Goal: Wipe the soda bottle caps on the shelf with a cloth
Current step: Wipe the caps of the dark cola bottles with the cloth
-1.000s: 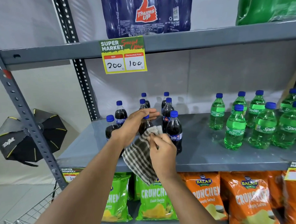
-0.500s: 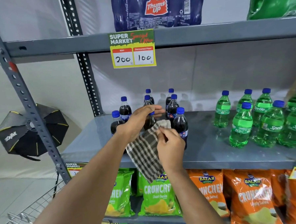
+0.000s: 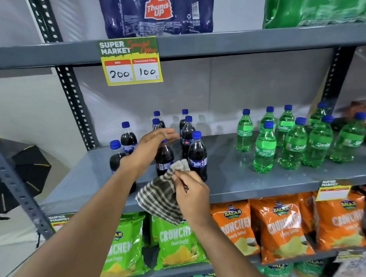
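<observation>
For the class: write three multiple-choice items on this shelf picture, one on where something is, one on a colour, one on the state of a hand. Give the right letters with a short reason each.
1. Where do the green soda bottles stand relative to the dark cola bottles?
A. On the shelf below
B. To their right, on the same shelf
C. Behind them

2. What colour are the caps on the dark cola bottles?
A. Red
B. White
C. Blue

3. What is the right hand doing?
A. Pinching the checked cloth
B. Resting empty on the shelf
C. Lifting a chips bag

Answers: 1 B, both groups share the grey middle shelf, green to the right. 2 C, every visible cap is blue. 3 A, the fingers grip the cloth's upper edge while the left hand reaches over a cola bottle.
</observation>
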Tool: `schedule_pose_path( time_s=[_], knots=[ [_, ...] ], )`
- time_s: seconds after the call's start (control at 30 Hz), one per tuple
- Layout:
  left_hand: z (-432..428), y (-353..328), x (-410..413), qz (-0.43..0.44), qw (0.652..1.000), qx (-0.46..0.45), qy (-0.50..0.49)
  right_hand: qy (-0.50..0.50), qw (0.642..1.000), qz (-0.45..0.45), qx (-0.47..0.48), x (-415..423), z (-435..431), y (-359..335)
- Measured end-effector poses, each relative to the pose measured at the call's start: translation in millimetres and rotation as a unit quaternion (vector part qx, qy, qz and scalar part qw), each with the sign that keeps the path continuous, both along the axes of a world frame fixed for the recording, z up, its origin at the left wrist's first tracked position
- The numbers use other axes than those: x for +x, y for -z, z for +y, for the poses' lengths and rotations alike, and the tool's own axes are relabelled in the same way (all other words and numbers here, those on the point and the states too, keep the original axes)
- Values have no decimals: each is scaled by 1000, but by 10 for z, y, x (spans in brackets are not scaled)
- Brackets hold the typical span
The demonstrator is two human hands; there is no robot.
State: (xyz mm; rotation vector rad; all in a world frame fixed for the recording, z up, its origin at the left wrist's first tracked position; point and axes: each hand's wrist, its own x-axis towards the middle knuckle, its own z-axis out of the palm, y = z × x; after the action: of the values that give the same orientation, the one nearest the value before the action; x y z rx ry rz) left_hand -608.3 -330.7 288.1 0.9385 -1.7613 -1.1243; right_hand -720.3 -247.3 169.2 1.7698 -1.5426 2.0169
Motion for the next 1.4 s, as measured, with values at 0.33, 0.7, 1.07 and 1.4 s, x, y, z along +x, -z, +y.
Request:
schedule_pose_path(
  time_s=[0.33,0.7,1.07,1.4],
  knots=[
    [222,-377,-122,31,979,-198,-34,60,995,-17,-77,-298,565,-152],
    [191,-177,-733,-153,978,-135,-36,81,995,-13,-53,-853,666,-247],
    [101,-37,-799,-32,999,-25,7,5,998,19,-61,-999,114,-402],
    [111,28,-794,26,1000,-5,-1,10,998,52,-40,-884,-225,-255]
  ],
)
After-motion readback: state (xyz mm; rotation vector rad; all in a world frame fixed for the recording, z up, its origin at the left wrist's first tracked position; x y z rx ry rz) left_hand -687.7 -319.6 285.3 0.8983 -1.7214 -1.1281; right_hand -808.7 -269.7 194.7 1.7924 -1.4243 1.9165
